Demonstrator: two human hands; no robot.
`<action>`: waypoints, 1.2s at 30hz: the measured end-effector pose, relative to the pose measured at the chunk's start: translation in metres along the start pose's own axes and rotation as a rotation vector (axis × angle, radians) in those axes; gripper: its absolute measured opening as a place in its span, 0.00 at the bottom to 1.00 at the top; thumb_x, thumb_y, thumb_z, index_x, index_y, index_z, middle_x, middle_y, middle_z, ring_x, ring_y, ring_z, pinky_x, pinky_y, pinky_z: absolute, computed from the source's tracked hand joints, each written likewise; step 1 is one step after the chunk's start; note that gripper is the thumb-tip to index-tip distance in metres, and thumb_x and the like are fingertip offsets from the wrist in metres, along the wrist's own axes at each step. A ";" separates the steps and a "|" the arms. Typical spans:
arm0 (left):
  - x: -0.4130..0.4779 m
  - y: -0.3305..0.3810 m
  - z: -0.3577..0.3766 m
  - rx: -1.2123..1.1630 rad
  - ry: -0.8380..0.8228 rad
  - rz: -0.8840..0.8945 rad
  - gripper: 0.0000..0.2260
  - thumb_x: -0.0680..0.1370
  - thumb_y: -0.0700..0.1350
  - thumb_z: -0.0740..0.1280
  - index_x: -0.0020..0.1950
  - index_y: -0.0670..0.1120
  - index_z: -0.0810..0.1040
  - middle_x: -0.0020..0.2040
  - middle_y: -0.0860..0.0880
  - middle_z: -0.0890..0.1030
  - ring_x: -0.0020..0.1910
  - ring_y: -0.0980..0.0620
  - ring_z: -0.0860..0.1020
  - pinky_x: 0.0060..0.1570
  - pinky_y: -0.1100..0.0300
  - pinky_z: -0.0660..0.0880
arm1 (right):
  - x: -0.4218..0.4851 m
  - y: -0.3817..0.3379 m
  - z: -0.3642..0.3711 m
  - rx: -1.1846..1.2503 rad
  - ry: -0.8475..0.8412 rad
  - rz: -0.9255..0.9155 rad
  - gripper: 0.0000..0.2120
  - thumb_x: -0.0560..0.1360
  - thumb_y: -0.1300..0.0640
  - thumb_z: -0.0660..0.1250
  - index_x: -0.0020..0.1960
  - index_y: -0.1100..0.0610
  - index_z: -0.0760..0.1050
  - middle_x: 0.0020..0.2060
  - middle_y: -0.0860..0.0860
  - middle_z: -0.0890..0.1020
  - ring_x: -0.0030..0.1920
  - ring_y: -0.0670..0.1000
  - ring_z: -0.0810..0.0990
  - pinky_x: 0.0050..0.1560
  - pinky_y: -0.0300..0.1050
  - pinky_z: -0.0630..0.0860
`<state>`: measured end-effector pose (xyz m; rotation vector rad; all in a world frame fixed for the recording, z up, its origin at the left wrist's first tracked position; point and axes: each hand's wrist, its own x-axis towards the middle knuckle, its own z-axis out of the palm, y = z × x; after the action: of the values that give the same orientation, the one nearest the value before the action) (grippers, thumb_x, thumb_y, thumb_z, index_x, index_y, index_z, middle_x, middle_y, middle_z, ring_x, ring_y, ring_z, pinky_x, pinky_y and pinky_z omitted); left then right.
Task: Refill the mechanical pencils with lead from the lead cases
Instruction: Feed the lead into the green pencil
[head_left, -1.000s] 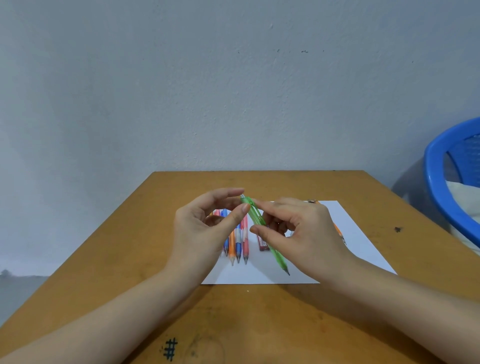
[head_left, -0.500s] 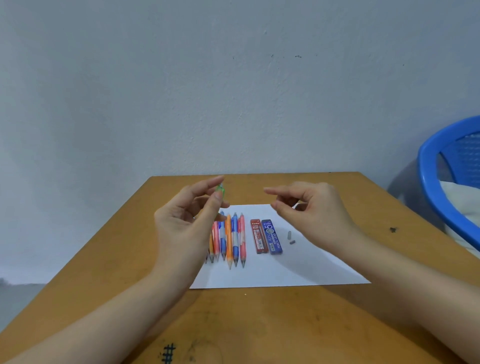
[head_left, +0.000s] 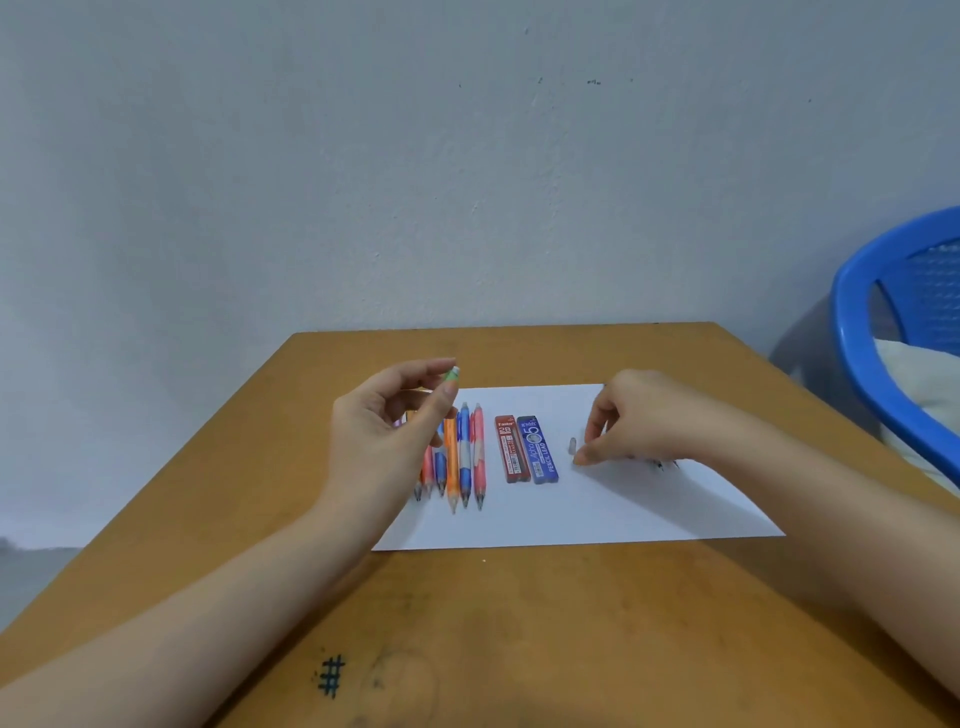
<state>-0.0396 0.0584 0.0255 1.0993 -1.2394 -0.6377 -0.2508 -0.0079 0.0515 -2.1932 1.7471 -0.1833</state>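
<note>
My left hand (head_left: 389, 431) hovers above the left end of the white paper (head_left: 571, 514) and pinches a green mechanical pencil (head_left: 452, 375) between thumb and forefinger; only the pencil's top end shows. Several colourful pencils (head_left: 464, 457) lie in a row under that hand. To their right a red lead case (head_left: 511, 449) and a blue lead case (head_left: 541, 449) lie side by side. My right hand (head_left: 654, 426) reaches down to the paper, its fingertips pinching a small grey cap (head_left: 577, 460). A second grey cap (head_left: 573, 445) lies just beside it.
The paper lies on a brown wooden table (head_left: 519, 623) set against a grey wall. A blue plastic chair (head_left: 862, 322) with a white cloth stands at the table's right. Dark pencil tips (head_left: 661, 464) peek out under my right hand.
A second ago both hands held the green pencil. Now the left hand holds it alone, raised, and the right hand has dropped to the grey caps on the paper.
</note>
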 end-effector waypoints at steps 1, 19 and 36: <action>0.000 -0.001 0.000 0.005 -0.006 -0.002 0.07 0.74 0.44 0.69 0.48 0.55 0.80 0.43 0.49 0.82 0.44 0.54 0.81 0.35 0.64 0.80 | 0.000 0.000 0.002 -0.007 -0.005 0.017 0.11 0.66 0.47 0.77 0.41 0.54 0.80 0.38 0.50 0.81 0.34 0.49 0.78 0.31 0.38 0.72; -0.001 -0.004 0.001 0.084 -0.088 0.005 0.06 0.73 0.42 0.71 0.47 0.52 0.81 0.40 0.54 0.82 0.38 0.63 0.80 0.31 0.72 0.74 | -0.007 -0.008 0.006 0.012 0.055 -0.072 0.02 0.72 0.59 0.71 0.42 0.56 0.82 0.34 0.45 0.79 0.36 0.44 0.76 0.30 0.35 0.69; -0.002 -0.011 0.002 0.182 -0.235 0.152 0.05 0.66 0.50 0.72 0.42 0.55 0.83 0.41 0.55 0.84 0.42 0.55 0.81 0.44 0.45 0.78 | -0.020 -0.027 0.022 0.239 0.434 -0.477 0.10 0.77 0.61 0.63 0.42 0.47 0.74 0.34 0.42 0.78 0.37 0.46 0.77 0.40 0.53 0.76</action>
<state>-0.0400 0.0550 0.0145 1.0886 -1.5931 -0.5569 -0.2240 0.0201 0.0417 -2.4686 1.2555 -0.9898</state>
